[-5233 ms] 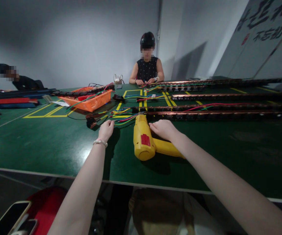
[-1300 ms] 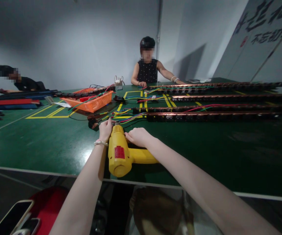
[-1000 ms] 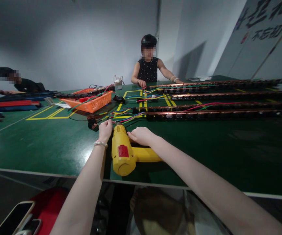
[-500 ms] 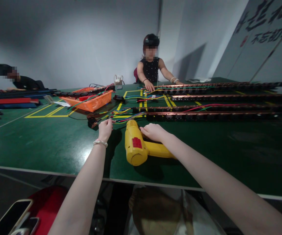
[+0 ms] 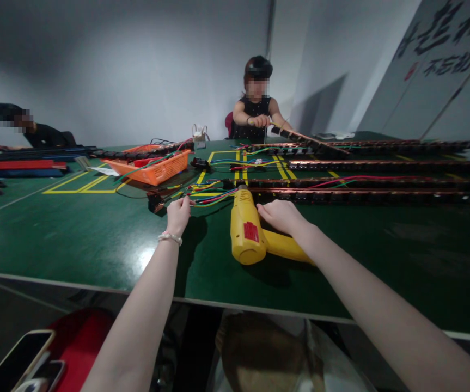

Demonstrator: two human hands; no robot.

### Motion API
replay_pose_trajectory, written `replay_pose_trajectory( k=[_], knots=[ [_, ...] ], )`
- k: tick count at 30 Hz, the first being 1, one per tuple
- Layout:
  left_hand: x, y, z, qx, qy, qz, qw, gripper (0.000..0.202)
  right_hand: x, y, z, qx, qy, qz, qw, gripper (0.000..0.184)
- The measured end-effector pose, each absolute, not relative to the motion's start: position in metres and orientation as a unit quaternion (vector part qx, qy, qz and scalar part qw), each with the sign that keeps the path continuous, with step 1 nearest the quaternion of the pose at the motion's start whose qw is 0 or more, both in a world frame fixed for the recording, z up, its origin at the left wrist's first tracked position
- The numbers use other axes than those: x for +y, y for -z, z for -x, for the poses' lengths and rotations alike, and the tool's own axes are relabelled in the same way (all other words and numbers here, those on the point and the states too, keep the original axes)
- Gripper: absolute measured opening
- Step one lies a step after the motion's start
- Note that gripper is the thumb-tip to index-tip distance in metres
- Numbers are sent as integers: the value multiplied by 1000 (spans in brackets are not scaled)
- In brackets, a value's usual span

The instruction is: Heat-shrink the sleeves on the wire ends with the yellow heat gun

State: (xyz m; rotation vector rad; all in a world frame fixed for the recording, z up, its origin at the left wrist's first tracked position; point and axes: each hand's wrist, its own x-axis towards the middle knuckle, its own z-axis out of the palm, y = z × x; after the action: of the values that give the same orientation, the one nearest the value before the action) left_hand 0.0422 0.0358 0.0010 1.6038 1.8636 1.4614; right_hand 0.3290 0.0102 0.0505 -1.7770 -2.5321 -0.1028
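Observation:
My left hand (image 5: 178,214) is closed in a pinch on the ends of several coloured wires (image 5: 214,200). The wires run right toward long dark strips with copper-coloured edges (image 5: 353,196). Just left of this hand lies a small black and copper part (image 5: 156,202) with wire ends. A yellow heat gun (image 5: 248,231) with a red label is on the right, its nozzle pointing away from me at the wires. My right hand (image 5: 281,215) is closed at the right side of its barrel, moving along with it; the fingertips are partly hidden. The handle passes below my right wrist.
An orange basket (image 5: 153,170) holds parts and wires at the back left. Across the green table (image 5: 96,234), a co-worker (image 5: 255,111) lifts one dark strip (image 5: 310,140). Another person (image 5: 41,130) leans at the far left. Red and blue strips (image 5: 18,167) lie left; a phone (image 5: 20,359) is below.
The heat gun and my right hand have shifted to the right and slightly away from me. My left hand stays nearly in place. The co-worker opposite has raised one end of a strip.

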Motion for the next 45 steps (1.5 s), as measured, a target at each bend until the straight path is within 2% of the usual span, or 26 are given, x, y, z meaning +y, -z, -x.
replay_pose_trajectory(
  k=[19,34,45],
  knots=[
    [36,0,-48,675,-482,-550,96,46,4,-46,-308,-839,-8,544,-5,58],
    [42,4,-39,666,-476,-566,95,47,-17,-43,-232,-898,17,439,30,54],
    [45,10,-32,667,-459,-580,88,47,-7,-42,-234,-906,-5,421,29,53]
  ],
)
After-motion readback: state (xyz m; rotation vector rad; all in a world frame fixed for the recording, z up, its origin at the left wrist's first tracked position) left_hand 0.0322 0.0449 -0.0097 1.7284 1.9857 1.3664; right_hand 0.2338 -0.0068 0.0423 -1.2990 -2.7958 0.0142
